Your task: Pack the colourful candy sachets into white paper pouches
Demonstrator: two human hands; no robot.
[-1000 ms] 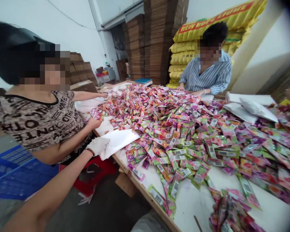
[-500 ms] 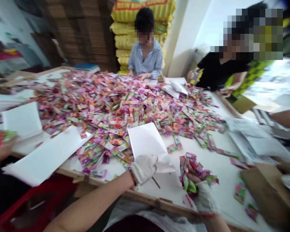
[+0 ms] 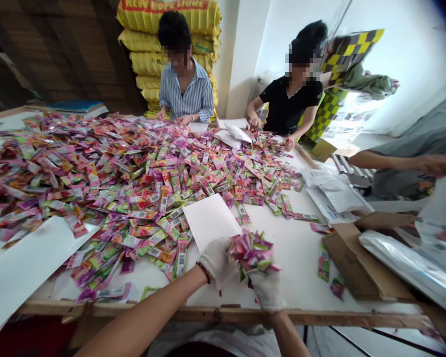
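Note:
My left hand (image 3: 217,260), in a pale work glove, is closed on the near end of a white mailer envelope (image 3: 210,218). That envelope lies at the front of a big heap of small pink, purple and green stick packets (image 3: 134,173). Right beside it, my right hand (image 3: 267,290), also gloved with bare fingertips, grips a thick bunch of stick packets (image 3: 253,253). The bunch is up against the left hand's fingers and partly hides the envelope's near end. Whether any packet is inside the envelope I cannot tell.
A white sheet-like envelope (image 3: 33,263) lies at the left edge. On the right are an open cardboard box (image 3: 357,258), a shiny filled mailer (image 3: 412,267) and stacked white mailers (image 3: 334,193). Two people work across the table; another's arms reach in at right. A wooden rim (image 3: 152,312) edges the table.
My right hand has brought its bunch of packets left and up to the envelope held by my left hand. The view has turned to the right.

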